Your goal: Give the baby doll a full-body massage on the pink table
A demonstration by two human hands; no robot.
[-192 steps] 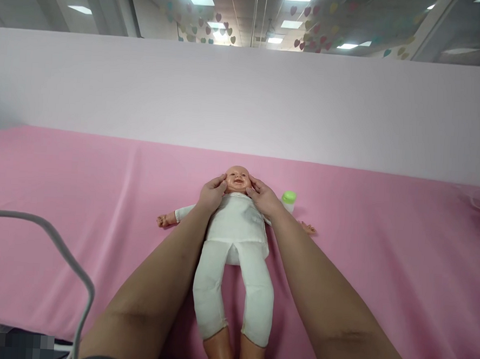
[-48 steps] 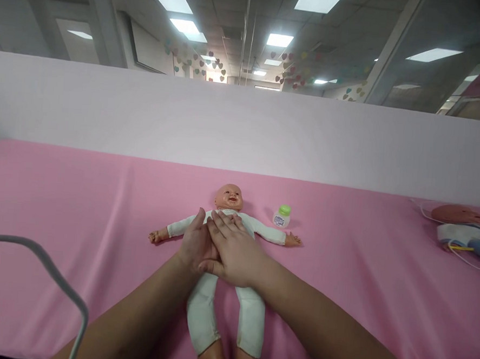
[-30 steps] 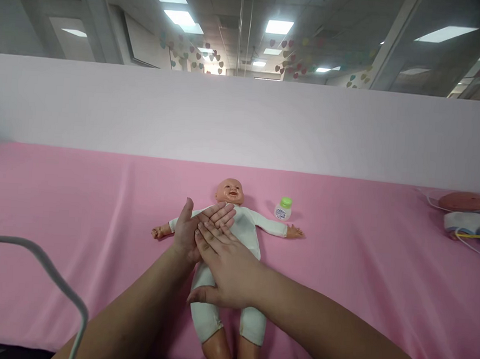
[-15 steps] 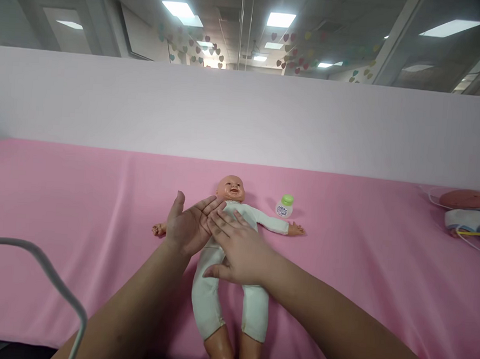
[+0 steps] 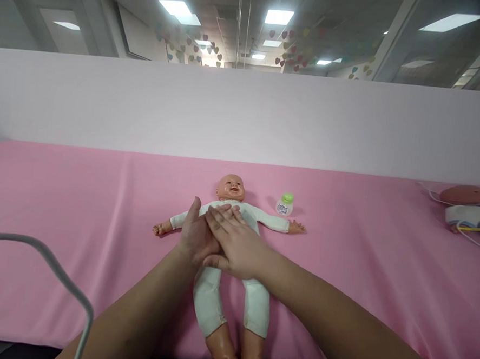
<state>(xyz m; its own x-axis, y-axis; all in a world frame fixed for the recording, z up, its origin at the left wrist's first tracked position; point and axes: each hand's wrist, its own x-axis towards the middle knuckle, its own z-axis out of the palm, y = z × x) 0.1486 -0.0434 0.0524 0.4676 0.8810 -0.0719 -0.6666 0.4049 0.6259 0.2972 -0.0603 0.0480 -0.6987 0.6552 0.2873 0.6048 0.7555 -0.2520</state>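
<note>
A baby doll (image 5: 212, 296) in white clothing lies on its back with arms spread and head toward the wall. Above its torso my left hand (image 5: 198, 234) is palm up, fingers stretched out and thumb raised. My right hand (image 5: 242, 244) lies flat across the left palm and fingers, palm down. Neither hand grips an object. Together they hide most of the doll's belly. A small clear bottle (image 5: 284, 206) with a green cap and a printed label stands beside the doll's arm on the right.
The doll lies on a pink sheet (image 5: 100, 203) in front of a white wall panel (image 5: 244, 115). A second doll (image 5: 469, 195) with white and blue cloth and thin tubing lies at the far right. A grey cable (image 5: 51, 265) curves across the lower left.
My left hand has moved right and slid further under the right hand, so the palms now overlap. The doll's arm on the left shows more fully.
</note>
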